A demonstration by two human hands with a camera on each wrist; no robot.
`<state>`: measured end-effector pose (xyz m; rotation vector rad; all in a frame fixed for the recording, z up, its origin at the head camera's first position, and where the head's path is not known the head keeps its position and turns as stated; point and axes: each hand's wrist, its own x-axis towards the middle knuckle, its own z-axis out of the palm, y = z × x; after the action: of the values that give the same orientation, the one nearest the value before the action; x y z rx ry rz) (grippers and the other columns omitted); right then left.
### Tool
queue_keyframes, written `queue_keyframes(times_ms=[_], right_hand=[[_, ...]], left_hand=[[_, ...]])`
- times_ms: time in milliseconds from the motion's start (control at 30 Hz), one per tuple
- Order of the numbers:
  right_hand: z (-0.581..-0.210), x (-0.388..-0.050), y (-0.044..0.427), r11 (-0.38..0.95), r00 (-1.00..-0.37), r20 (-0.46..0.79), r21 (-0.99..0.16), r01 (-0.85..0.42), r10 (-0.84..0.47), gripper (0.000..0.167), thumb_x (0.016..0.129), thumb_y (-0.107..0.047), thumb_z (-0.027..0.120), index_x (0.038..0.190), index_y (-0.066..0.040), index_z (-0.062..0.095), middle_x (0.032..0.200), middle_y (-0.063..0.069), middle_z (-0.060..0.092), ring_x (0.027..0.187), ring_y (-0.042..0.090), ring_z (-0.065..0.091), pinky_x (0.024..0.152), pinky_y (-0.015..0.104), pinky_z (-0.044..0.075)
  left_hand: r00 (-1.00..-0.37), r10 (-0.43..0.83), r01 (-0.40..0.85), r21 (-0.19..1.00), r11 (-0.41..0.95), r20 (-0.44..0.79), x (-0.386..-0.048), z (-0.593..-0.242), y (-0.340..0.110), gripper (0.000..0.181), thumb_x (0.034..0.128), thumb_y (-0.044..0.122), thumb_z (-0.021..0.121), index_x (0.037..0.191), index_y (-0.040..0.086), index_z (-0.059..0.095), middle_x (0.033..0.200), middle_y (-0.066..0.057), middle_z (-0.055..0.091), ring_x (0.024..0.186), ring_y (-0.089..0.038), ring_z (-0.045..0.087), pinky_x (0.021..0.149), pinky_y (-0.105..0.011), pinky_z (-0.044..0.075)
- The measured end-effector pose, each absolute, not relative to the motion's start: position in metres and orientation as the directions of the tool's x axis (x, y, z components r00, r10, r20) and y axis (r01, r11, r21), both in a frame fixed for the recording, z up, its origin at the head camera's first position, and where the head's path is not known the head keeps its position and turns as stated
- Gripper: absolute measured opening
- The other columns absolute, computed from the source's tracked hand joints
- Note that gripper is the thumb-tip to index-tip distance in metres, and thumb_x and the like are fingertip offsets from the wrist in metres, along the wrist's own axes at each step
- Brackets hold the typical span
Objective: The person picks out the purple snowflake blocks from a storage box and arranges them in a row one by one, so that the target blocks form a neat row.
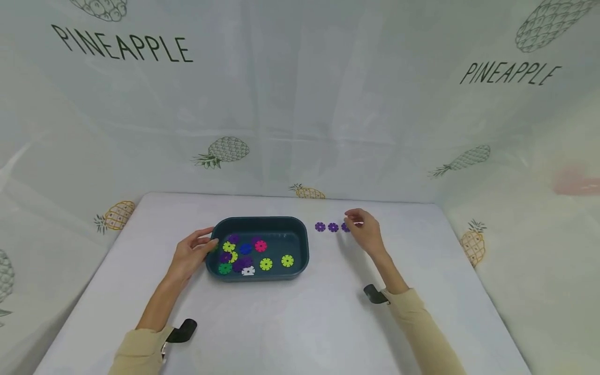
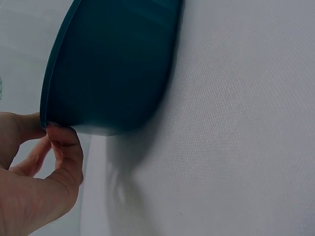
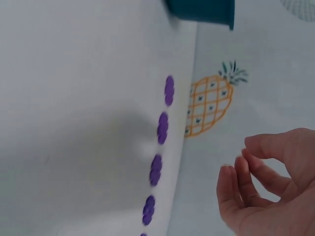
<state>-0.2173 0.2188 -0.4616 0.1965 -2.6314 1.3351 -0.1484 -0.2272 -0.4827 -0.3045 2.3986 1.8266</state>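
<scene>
My left hand [image 1: 186, 256] pinches the left rim of a dark teal plastic bin [image 1: 283, 237], thumb inside and fingers outside; the left wrist view shows this grip on the bin's edge [image 2: 106, 64] up close. Notched flower-shaped plastic discs lie in the bin: yellow [image 1: 287, 260], pink [image 1: 260, 246], blue [image 1: 246, 249], white [image 1: 248, 271], green [image 1: 225, 269] and purple. To the bin's right, several purple discs [image 1: 320, 227] form a row. Above that row's right end hovers my right hand [image 1: 367, 233], partly covering it. Its fingers [image 3: 229, 189] are loosely bent, with nothing visible between them.
The bin and the row lie on a white table [image 1: 300, 323] towards its far edge. Behind and beside it hangs a pale sheet [image 1: 300, 94] printed with pineapples. Each wrist wears a black camera mount [image 1: 183, 331].
</scene>
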Motion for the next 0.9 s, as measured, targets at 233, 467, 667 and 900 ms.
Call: queue_keyframes(times_ms=[233, 467, 667, 900], right_hand=[[-0.455, -0.213, 0.189, 0.570, -0.959, 0.260, -0.773, -0.278, -0.115, 0.021, 0.099, -0.006, 0.068, 0.118, 0.003, 0.068, 0.109, 0.017, 0.068, 0.105, 0.032, 0.065, 0.091, 0.046, 0.055], [-0.452, -0.210, 0.157, 0.535, -0.939, 0.291, -0.772, -0.344, -0.185, 0.020, 0.099, -0.006, 0.069, 0.118, 0.000, 0.069, 0.108, 0.014, 0.068, 0.103, 0.029, 0.065, 0.090, 0.045, 0.056], [-0.452, -0.208, 0.129, 0.508, -0.915, 0.311, -0.762, -0.401, -0.256, 0.020, 0.099, -0.006, 0.069, 0.118, 0.000, 0.068, 0.108, 0.013, 0.068, 0.101, 0.027, 0.065, 0.087, 0.041, 0.057], [-0.456, -0.207, 0.103, 0.452, -0.875, 0.338, -0.757, -0.471, -0.346, 0.020, 0.098, -0.004, 0.069, 0.117, 0.001, 0.067, 0.107, 0.013, 0.067, 0.098, 0.025, 0.065, 0.085, 0.036, 0.057]], left_hand=[[-0.974, -0.081, -0.227, 0.943, 0.243, -0.214, -0.150, -0.483, -0.228, 0.060, 0.1030, 0.034, 0.065, 0.154, 0.010, 0.046, 0.134, -0.017, 0.051, 0.108, -0.021, 0.058, 0.082, -0.020, 0.053], [-0.970, -0.094, -0.243, 0.936, 0.256, -0.226, -0.151, -0.483, -0.226, 0.059, 0.1029, 0.035, 0.065, 0.154, 0.011, 0.046, 0.134, -0.016, 0.050, 0.109, -0.023, 0.057, 0.083, -0.019, 0.052], [-0.971, -0.098, -0.238, 0.938, 0.252, -0.220, -0.150, -0.482, -0.226, 0.059, 0.1031, 0.035, 0.065, 0.153, 0.010, 0.047, 0.134, -0.017, 0.050, 0.108, -0.021, 0.057, 0.084, -0.017, 0.052], [-0.968, -0.102, -0.247, 0.933, 0.262, -0.228, -0.150, -0.483, -0.227, 0.060, 0.1025, 0.037, 0.065, 0.153, 0.010, 0.046, 0.134, -0.018, 0.050, 0.105, -0.016, 0.058, 0.083, -0.015, 0.052]])
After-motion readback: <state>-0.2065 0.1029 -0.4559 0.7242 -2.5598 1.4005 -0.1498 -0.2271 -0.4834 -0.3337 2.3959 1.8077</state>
